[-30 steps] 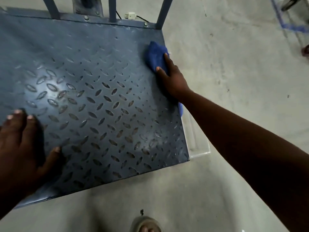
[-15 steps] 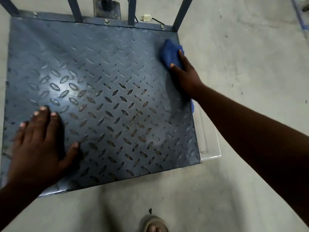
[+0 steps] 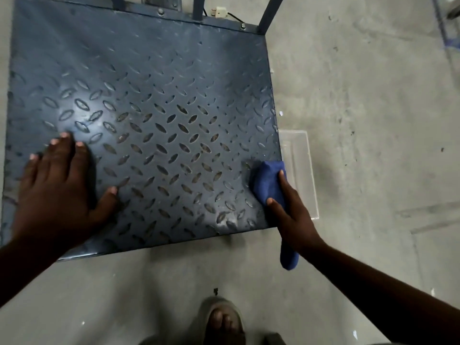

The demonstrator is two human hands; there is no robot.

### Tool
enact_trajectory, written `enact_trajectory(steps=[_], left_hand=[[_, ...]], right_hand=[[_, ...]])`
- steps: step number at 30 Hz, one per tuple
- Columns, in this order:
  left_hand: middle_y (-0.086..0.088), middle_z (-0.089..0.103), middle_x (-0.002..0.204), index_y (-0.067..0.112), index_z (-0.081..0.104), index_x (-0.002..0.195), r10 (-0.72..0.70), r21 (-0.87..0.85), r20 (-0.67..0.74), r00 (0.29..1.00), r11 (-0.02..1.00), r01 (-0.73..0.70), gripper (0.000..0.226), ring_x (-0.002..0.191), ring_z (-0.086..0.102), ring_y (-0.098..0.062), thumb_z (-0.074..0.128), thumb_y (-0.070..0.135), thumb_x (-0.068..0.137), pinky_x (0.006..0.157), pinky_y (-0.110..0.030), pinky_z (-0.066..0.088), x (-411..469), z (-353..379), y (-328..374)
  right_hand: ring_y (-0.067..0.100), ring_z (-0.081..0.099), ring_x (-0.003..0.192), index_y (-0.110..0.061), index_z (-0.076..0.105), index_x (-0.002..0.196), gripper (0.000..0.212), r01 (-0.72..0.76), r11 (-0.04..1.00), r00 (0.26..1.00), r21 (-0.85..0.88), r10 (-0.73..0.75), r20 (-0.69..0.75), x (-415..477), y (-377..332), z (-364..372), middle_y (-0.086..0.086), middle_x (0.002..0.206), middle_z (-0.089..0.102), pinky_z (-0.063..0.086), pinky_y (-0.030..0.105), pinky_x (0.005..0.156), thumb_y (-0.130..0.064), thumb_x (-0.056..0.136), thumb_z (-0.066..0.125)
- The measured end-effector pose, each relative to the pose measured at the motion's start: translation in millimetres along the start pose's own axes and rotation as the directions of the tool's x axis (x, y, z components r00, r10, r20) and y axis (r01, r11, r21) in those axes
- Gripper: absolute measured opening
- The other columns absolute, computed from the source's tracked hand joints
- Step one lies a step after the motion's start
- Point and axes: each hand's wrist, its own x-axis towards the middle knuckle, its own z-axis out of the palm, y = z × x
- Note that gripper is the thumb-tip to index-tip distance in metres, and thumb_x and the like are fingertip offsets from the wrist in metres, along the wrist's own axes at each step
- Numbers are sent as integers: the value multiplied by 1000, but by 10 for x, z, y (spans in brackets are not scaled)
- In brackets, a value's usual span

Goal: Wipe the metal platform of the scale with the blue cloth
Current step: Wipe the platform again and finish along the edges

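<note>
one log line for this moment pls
right hand: pressing blue cloth on platform near-right corner | left hand: flat on platform

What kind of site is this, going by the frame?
Probably a warehouse or workshop floor, not a home. A floor scale's diamond-plate metal platform sits on bare, stained concrete floor, with blue steel uprights at its back edge. The right hand holds the blue cloth on it.
</note>
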Motion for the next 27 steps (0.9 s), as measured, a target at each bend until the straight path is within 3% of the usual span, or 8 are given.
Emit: enact_trajectory(steps=[3, 7, 12, 14, 17, 19, 23, 27], left_hand=[[-37, 23, 170, -4, 28, 163, 15, 9, 10, 1000, 1000, -15, 103, 159, 23, -54, 45, 67, 91, 126, -72, 25, 3, -10, -4], [-36, 20, 172, -4, 27, 163, 16, 0, 25, 1000, 1000, -16, 103, 161, 19, -52, 42, 69, 93, 127, -70, 24, 3, -18, -14], [-35, 19, 173, -3, 27, 164, 23, -6, 9, 1000, 1000, -23, 103, 161, 20, -52, 40, 70, 94, 128, -69, 22, -18, -16, -14], [-34, 18, 173, -3, 25, 165, 23, -15, 5, 1000, 1000, -22, 103, 164, 12, -39, 40, 71, 95, 129, -69, 22, -20, -17, -34], [-22, 12, 178, 0, 21, 167, 22, -25, 6, 1000, 999, -21, 102, 161, 4, -29, 38, 71, 96, 130, -68, 21, -28, -4, -48], [-8, 5, 175, 2, 17, 168, 32, -20, 8, 999, 999, -32, 103, 161, 2, -29, 37, 72, 96, 130, -67, 20, -27, 9, -70], [1, -1, 179, 11, 5, 173, -7, -27, 46, 999, 1000, 9, 109, 168, 7, -36, 40, 74, 92, 132, -64, 21, 26, 217, -265], [-4, 1, 183, 21, 5, 175, -65, -48, 91, 994, 996, 69, 109, 169, 10, -33, 43, 76, 88, 132, -62, 23, 16, 306, -377]], right_hand=[[-12, 41, 137, -47, 29, 159, 67, -23, 996, 999, 91, 25, -22, 259, -147, -49, -31, 152, 41, 31, 11, 110, -42, 101, 63], [-2, 54, 130, -44, 43, 152, 53, 39, 999, 998, -7, -39, -56, 148, -132, -16, -23, 145, 57, 42, 38, 116, -46, 102, 61], [17, 34, 153, -34, 39, 158, 64, 178, 946, 982, -270, -189, -15, -645, 250, -9, -9, 166, 35, 36, 45, 122, -13, 102, 63], [30, 18, 158, -27, 40, 157, 79, 436, 739, 895, -513, -413, 166, -718, 412, 7, -2, 170, 27, 28, 50, 124, 10, 91, 64], [30, 15, 159, -21, 38, 158, 94, 574, 553, 805, -603, -517, 292, -483, 372, 107, 3, 168, 30, 14, 50, 128, 18, 76, 62], [28, 14, 159, -24, 37, 159, 90, 670, 470, 730, -575, -557, 396, -298, 147, 293, 1, 169, 28, 14, 48, 129, 11, 80, 61], [31, 20, 157, -28, 35, 160, 70, 884, 180, 442, -432, -622, 646, -23, -308, 758, 3, 169, 28, 17, 50, 127, -18, 96, 62], [31, 27, 155, -26, 33, 161, 73, 859, 75, 428, -507, -648, 630, 110, -349, 766, 6, 168, 30, 20, 52, 126, -35, 95, 63]])
